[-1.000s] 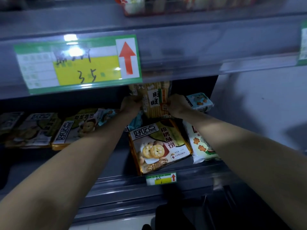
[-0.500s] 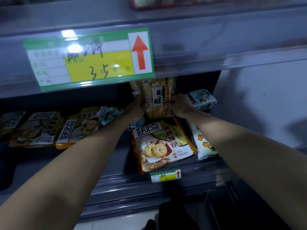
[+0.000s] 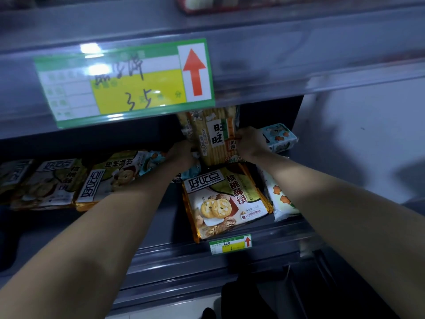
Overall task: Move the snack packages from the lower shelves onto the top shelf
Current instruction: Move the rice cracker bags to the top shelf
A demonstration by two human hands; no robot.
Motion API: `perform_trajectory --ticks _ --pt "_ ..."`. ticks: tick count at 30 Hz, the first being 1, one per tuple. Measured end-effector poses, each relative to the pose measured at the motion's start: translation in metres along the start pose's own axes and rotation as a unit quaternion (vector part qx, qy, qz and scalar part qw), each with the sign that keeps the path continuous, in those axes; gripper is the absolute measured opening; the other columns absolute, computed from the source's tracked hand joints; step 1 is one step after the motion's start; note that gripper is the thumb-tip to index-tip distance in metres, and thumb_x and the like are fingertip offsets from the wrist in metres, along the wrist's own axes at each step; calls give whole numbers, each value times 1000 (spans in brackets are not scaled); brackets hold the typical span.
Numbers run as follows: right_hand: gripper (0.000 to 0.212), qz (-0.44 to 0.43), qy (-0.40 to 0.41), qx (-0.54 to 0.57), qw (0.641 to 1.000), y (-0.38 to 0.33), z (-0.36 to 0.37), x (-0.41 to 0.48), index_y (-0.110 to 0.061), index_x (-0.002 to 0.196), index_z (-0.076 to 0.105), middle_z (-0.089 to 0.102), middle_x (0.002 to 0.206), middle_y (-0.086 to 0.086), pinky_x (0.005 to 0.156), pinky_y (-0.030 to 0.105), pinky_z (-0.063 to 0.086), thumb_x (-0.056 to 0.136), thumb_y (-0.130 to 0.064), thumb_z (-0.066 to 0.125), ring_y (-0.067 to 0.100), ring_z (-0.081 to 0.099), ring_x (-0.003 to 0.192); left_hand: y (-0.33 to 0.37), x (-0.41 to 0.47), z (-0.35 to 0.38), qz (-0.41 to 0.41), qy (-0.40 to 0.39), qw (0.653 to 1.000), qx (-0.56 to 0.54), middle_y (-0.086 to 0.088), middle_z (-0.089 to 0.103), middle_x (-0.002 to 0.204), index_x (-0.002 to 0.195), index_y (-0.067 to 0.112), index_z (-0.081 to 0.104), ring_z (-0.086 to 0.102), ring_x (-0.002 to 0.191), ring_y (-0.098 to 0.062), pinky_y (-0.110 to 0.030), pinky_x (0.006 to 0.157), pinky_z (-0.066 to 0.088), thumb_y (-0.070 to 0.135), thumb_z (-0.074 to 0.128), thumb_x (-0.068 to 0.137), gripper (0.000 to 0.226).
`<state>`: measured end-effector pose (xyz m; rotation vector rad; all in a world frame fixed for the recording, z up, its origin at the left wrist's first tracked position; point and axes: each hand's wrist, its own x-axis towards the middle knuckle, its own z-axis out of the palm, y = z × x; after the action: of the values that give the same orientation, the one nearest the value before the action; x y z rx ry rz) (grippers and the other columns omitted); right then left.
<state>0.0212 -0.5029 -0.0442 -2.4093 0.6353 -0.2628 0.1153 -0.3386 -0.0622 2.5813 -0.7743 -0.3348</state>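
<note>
— Fingers (image 3: 238,137) first: what are they doing?

— Those of the right hand (image 3: 250,145) are curled onto the right edge of the cracker pack (image 3: 215,137). The left hand (image 3: 181,153) grips the opposite edge lower down, though its fingertips are mostly hidden behind the pack.

— And where is the pack?

— Upright between the two hands, just above the cookie pack (image 3: 226,199) that lies flat on the lower shelf. I can't tell whether its bottom edge touches. Its top is hidden behind the front lip of the shelf above (image 3: 299,72), so it isn't up there yet.

— How will it handle?

— Light, I'd say, and fairly stiff along its length because of the stacked crackers. The film looks slick, though, and the contents are brittle, so a hard squeeze would likely crack them.

— So where should it be held?

— By the two long edges, as now, with even pressure rather than a pinch on the end seal. It probably has to come forward from under the lip before going up.

— Anything close by?

— A pale blue pack (image 3: 279,137) is just beside the right hand, and a white pack (image 3: 280,199) lies beside the cookie pack. More cookie packs (image 3: 105,180) lie further left, and there's a price label (image 3: 128,81) on the lip.
</note>
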Motion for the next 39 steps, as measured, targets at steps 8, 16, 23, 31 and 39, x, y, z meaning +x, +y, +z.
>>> perform_trajectory --ticks 8,16,23,31,39 --pt "26 -3 17 -9 1000 3 -5 5 -2 92 70 69 93 11 64 26 46 89 -2 45 23 64 84 12 6 -21 -10 120 992 -32 -18 64 116 104 2 69 60 105 -30 -38 90 50 14 55 91 23" --pt "25 6 -9 8 1000 -14 1 8 -1 95 68 69 97 15 77 33 54 91 -4 44 27 65 90 1 -2 -46 -107 111 984 91 -22 60 120 113 -1 62 58 110 -36 -38 86 48 10 48 94 27" --pt "26 9 -53 6 999 -28 17 7 -1 105 67 66 107 15 76 25 47 93 -3 43 27 63 99 -19 -23 -33 -198 76 973 93 -24 48 135 128 -2 49 45 124 -38 -42 100 40 8 45 95 35" --pt "26 7 -83 -24 996 -27 12 4 2 107 62 63 113 19 78 28 45 96 -12 44 31 60 105 11 -9 -22 -140 70 981 -118 -20 65 105 99 -2 65 59 85 -24 -27 61 40 27 56 92 31" --pt "27 23 -105 -8 994 -20 15 3 2 106 63 65 108 19 68 25 42 97 -14 43 28 63 97 7 -12 -17 -143 81 978 -131 -19 64 110 107 -1 64 61 100 -30 -30 72 44 33 55 92 39"
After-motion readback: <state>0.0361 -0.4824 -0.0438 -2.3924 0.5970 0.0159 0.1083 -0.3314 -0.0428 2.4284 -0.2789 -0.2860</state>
